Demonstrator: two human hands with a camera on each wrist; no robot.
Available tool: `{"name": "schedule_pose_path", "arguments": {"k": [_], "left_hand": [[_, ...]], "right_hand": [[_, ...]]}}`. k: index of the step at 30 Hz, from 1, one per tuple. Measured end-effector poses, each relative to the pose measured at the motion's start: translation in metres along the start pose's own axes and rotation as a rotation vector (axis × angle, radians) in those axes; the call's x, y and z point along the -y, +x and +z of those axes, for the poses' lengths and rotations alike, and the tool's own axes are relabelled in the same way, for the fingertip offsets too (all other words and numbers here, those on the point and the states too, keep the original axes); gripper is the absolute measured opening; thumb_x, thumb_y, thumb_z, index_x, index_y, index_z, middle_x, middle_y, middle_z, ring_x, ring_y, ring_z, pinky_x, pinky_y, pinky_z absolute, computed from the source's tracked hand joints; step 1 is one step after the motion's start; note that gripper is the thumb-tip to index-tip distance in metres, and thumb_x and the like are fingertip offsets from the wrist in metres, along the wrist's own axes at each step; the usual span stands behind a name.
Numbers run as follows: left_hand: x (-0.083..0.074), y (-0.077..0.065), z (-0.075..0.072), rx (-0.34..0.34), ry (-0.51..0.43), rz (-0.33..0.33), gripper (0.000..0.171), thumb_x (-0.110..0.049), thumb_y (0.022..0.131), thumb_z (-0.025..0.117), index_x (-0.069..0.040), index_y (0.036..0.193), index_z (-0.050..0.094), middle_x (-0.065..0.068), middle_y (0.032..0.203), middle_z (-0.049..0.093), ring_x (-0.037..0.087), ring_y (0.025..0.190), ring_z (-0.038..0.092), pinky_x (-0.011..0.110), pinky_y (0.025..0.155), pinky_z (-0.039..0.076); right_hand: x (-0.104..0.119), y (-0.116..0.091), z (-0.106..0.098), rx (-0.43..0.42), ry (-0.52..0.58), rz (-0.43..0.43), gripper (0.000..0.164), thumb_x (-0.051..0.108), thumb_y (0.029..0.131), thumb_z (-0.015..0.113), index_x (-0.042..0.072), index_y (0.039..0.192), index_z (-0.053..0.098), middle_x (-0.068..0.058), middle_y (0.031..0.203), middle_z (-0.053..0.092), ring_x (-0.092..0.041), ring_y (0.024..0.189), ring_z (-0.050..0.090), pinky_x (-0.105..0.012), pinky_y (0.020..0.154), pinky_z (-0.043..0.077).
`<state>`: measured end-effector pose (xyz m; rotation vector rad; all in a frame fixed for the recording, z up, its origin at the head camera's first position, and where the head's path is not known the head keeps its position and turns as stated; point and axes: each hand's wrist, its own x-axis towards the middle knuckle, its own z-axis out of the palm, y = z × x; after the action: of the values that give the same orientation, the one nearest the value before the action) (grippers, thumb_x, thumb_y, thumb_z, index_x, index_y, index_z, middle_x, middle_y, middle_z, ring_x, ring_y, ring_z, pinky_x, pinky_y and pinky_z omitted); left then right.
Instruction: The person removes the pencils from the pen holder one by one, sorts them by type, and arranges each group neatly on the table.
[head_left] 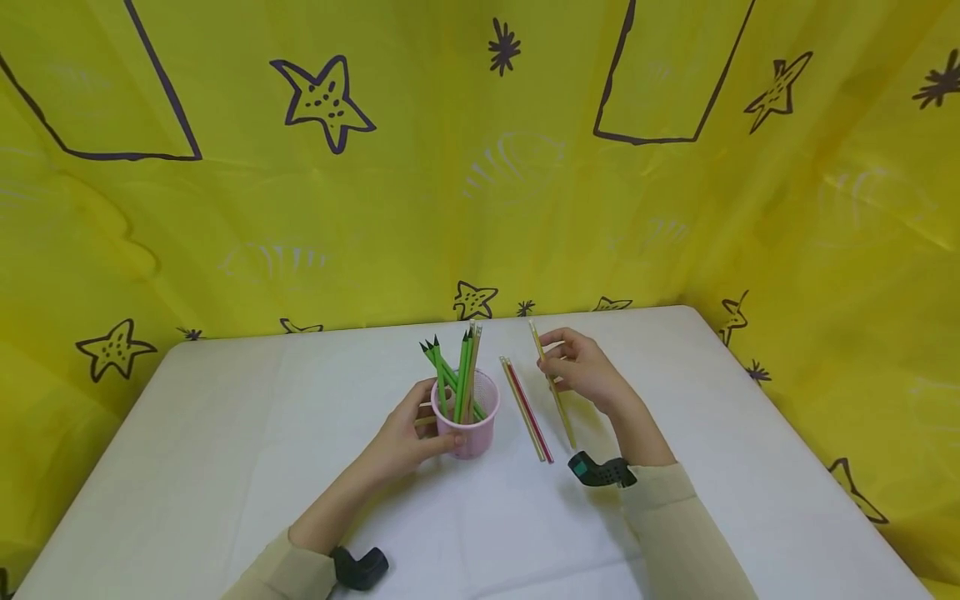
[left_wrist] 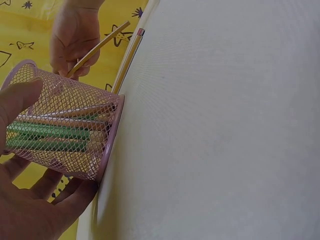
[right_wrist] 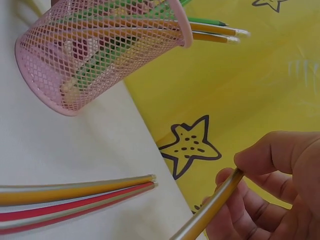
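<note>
My left hand [head_left: 401,437] grips a pink mesh pencil cup [head_left: 474,442], thumb on the near side and fingers round the far left side. In the left wrist view its base sits on the white table. Several green pencils [head_left: 439,379] with dark tips stand in the cup, together with yellow pencils [right_wrist: 215,36] whose white ends point up. To the right of the cup, my right hand [head_left: 588,375] pinches another yellow pencil [head_left: 564,417] between thumb and fingers, tilted over the table. Between cup and right hand lie a yellow pencil [head_left: 521,406] and a red pencil [head_left: 534,421], side by side.
The table [head_left: 300,467] has a white cover. A yellow curtain [head_left: 420,200] with drawn starfish hangs behind it and along the sides. Each wrist carries a black strap-on device, one by the left sleeve [head_left: 288,571] and one by the right sleeve [head_left: 678,525].
</note>
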<state>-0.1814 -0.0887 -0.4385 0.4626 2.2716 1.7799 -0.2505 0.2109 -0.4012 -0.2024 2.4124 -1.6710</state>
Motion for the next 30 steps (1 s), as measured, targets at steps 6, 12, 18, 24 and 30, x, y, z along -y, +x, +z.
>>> {"name": "schedule_pose_path", "arguments": {"k": [6,12,18,24,30], "left_hand": [[0.000,0.000,0.000,-0.001,0.004,-0.005,0.080,-0.016,0.082,0.083,-0.019,0.147,0.037,0.015,0.143,0.049,0.039,0.128,0.054,0.050,0.105,0.048],[0.000,0.000,0.000,0.001,0.003,0.001,0.081,-0.015,0.081,0.083,-0.019,0.148,0.037,0.015,0.143,0.049,0.039,0.128,0.054,0.050,0.105,0.048],[0.000,0.000,0.000,0.002,0.008,-0.010,0.081,-0.016,0.081,0.083,-0.020,0.148,0.037,0.015,0.144,0.048,0.039,0.129,0.054,0.051,0.106,0.048],[0.000,0.000,0.001,-0.001,0.008,-0.014,0.080,-0.016,0.082,0.083,-0.020,0.148,0.037,0.015,0.145,0.048,0.040,0.129,0.054,0.051,0.106,0.048],[0.000,0.000,0.000,0.003,0.003,-0.017,0.081,-0.016,0.082,0.083,-0.021,0.148,0.037,0.015,0.145,0.048,0.039,0.129,0.053,0.051,0.106,0.047]], "right_hand": [[-0.005,0.002,0.002,-0.002,-0.035,0.024,0.041,0.009,0.095,0.063,0.001,0.133,0.050,-0.028,0.110,0.063,-0.032,0.085,0.062,-0.031,0.069,0.059],[-0.009,0.003,0.003,0.000,-0.050,0.044,0.039,0.010,0.097,0.062,0.001,0.134,0.051,-0.027,0.109,0.063,-0.030,0.084,0.062,-0.031,0.069,0.058],[-0.011,0.002,0.005,-0.005,-0.063,0.078,0.037,0.008,0.095,0.063,0.002,0.130,0.053,-0.021,0.102,0.064,-0.025,0.078,0.060,-0.030,0.067,0.058],[-0.013,0.004,0.008,-0.001,-0.055,0.093,0.037,0.007,0.093,0.063,0.002,0.129,0.054,-0.014,0.096,0.064,-0.022,0.077,0.060,-0.029,0.064,0.057],[-0.015,0.006,0.011,0.013,-0.073,0.102,0.037,0.007,0.093,0.063,0.002,0.128,0.055,-0.013,0.094,0.062,-0.021,0.075,0.059,-0.028,0.062,0.056]]}}
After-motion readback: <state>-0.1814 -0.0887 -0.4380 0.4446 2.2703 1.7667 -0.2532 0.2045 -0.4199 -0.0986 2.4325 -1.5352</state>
